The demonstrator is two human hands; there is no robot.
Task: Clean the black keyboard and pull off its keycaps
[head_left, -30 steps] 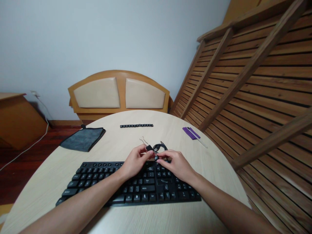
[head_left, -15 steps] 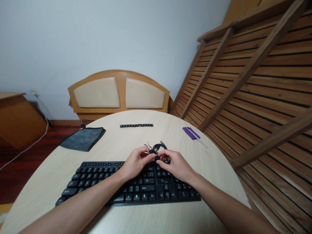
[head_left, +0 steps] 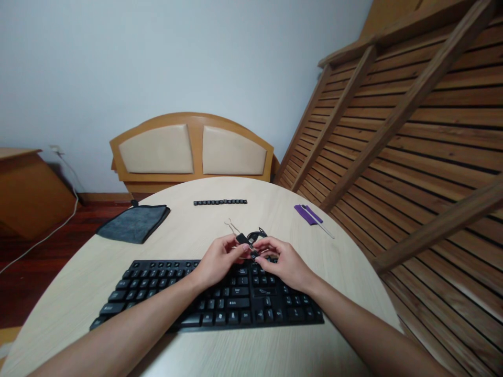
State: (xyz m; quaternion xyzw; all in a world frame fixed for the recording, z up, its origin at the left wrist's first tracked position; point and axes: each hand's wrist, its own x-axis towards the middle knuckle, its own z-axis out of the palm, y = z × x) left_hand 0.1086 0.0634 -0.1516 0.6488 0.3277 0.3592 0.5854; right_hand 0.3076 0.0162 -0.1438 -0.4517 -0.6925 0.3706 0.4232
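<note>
My left hand (head_left: 222, 258) is closed around the black middle of a wire keycap puller (head_left: 241, 239), whose thin wire prongs point up and left. With thumb and fingers, my right hand (head_left: 283, 262) pinches a small black keycap (head_left: 254, 255) at the puller's other end. Both hands meet just above the back edge of a black keyboard (head_left: 231, 303), which lies on the table under my forearms. Behind the fingers sits the coiled black cable (head_left: 257, 234), partly hidden by my right hand.
A row of loose black keycaps (head_left: 220, 202) lies toward the far side of the round table (head_left: 188, 230). On the left is a folded grey cloth (head_left: 135, 223); on the right, a purple cloth (head_left: 308, 214) with a thin brush-like stick (head_left: 320, 223). Wooden slats (head_left: 393, 157) lean at the right.
The keycap puller has turned in my left hand, so its black body and wire prongs now show more plainly, up and left. My right fingers have shifted slightly around the keycap.
</note>
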